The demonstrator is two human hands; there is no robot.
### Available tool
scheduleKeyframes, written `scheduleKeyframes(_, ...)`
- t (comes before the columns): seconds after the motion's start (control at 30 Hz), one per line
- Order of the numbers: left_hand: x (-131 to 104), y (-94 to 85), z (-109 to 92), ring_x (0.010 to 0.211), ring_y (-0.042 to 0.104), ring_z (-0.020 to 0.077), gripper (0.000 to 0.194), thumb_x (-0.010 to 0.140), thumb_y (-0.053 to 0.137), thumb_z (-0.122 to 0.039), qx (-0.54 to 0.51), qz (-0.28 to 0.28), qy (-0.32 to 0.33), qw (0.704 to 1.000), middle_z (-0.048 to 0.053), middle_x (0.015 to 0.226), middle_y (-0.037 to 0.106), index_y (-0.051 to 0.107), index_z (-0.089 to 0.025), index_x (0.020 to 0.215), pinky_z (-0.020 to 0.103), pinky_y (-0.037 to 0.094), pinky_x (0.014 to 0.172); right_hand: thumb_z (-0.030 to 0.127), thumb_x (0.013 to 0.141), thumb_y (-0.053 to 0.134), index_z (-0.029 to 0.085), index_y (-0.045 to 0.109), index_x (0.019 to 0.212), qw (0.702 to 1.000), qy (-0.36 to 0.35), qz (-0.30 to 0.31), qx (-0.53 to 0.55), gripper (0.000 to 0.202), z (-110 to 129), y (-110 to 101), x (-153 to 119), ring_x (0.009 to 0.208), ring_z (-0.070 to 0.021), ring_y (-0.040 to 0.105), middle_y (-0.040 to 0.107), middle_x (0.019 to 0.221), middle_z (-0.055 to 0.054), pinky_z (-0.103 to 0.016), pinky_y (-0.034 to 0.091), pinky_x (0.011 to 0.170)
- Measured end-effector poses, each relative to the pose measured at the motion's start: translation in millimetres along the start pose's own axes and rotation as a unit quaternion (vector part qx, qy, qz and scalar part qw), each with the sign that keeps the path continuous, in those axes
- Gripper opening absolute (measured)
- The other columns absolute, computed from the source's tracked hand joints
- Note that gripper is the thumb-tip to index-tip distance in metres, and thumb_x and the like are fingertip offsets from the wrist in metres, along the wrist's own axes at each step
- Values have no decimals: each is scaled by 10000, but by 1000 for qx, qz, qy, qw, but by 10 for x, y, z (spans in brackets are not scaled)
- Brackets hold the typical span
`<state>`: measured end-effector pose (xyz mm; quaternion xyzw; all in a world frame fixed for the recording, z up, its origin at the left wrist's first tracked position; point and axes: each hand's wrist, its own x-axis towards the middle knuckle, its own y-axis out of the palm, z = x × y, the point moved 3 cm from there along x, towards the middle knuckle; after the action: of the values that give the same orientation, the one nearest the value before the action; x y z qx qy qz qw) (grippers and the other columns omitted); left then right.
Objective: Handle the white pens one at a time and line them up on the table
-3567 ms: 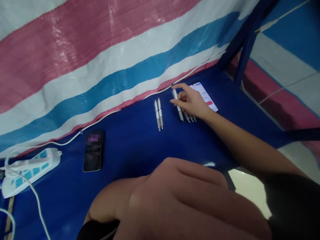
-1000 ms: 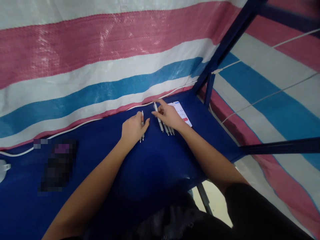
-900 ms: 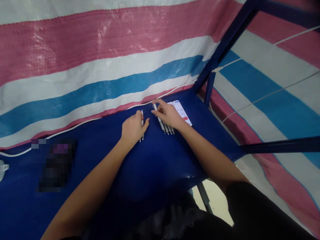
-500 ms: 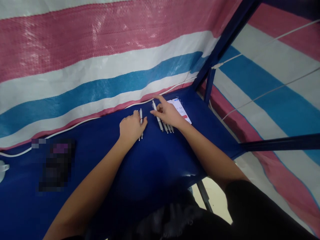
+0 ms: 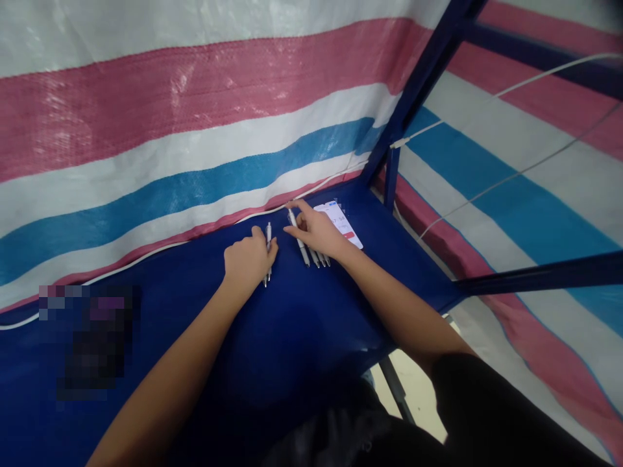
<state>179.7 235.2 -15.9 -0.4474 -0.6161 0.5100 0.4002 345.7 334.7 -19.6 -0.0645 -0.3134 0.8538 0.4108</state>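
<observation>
My left hand (image 5: 247,261) is curled over a couple of white pens (image 5: 268,231), thumb along their right side. Their upper end and lower tips stick out past the fingers; the middle is hidden. To the right, my right hand (image 5: 318,232) hovers over or touches a row of several pens, thumb and index finger spread apart. The leftmost white pen (image 5: 302,251) of that row passes under these fingers. The other pens (image 5: 321,260) show only their lower ends below the palm. A phone (image 5: 351,228) with a lit white screen lies partly behind the right hand.
The dark blue tabletop (image 5: 292,337) meets a striped tarp wall (image 5: 195,188) at the back. A white cable (image 5: 146,258) runs along that edge. Blue metal frame posts (image 5: 413,110) stand at the right. A dark, pixelated object (image 5: 100,344) lies at the left.
The whole view has shifted, so the table and both hands appear slightly left and lower. Both hands keep nearly the same places beside the pens.
</observation>
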Motion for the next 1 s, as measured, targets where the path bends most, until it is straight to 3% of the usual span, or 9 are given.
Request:
scheduleKeyframes(0.17,27,-1,57,678,727,366,253,949,644,-452,-41,-30,2,999,119,681,679,653,-209,878,437,527,686,193,996,681,182,455,1597,992,-44,-20,-115,642,51,-1,-60,1218,-313,636,635,1330,-160,-475,516,1080)
scheduleKeyframes(0.3,121,13,222,595,653,241,212,871,701,-384,-234,-70,0,970,41,615,657,613,-233,751,334,458,615,267,1072,623,176,638,1380,979,-60,-14,-197,322,228,47,-170,1245,-348,593,649,1321,-171,-523,487,1123)
scheduleKeyframes(0.4,198,42,296,501,581,150,211,873,690,-373,-437,-66,-10,897,24,634,695,604,-217,761,276,428,538,359,1131,561,170,688,1182,977,-71,20,-202,233,405,135,-270,1160,-322,605,706,1192,-151,-489,473,1092)
scheduleKeyframes(0.5,225,43,273,441,527,101,240,864,749,-373,-622,-58,-29,780,21,720,752,565,-222,896,230,402,451,527,1119,582,187,667,1082,988,-27,51,-145,352,518,212,-346,1039,-282,634,729,1104,-126,-414,490,937)
scheduleKeyframes(0.57,212,9,225,449,541,92,318,842,801,-333,-697,-57,-31,714,12,766,775,554,-234,1017,213,435,451,601,1086,611,201,642,1006,992,11,72,-102,409,539,248,-368,933,-253,639,726,1028,-101,-375,466,816)
scheduleKeyframes(0.63,190,-35,179,485,586,96,413,834,833,-312,-730,-40,-24,682,12,814,794,575,-243,1150,212,490,483,591,1108,559,210,610,894,994,37,94,-50,440,521,265,-363,844,-222,632,709,926,-75,-353,433,755)
scheduleKeyframes(0.77,163,-92,168,605,684,131,501,835,869,-371,-744,20,8,668,46,956,825,631,-272,1264,235,556,526,622,1156,368,222,532,709,981,37,150,115,621,436,231,-317,688,-163,574,597,690,-16,-325,425,718)
scheduleKeyframes(0.9,176,-77,223,657,709,149,334,918,803,-483,-746,36,26,664,86,1076,838,677,-285,1157,254,545,503,740,1123,313,270,343,704,934,59,233,265,630,363,173,-304,526,-127,342,391,599,47,-309,324,549)
scheduleKeyframes(1.0,184,-48,224,641,712,140,301,931,816,-495,-734,1,27,678,91,1032,842,679,-254,1046,254,569,522,627,1158,356,257,376,716,968,41,196,154,577,326,133,-296,563,-136,390,438,637,22,-317,331,587)
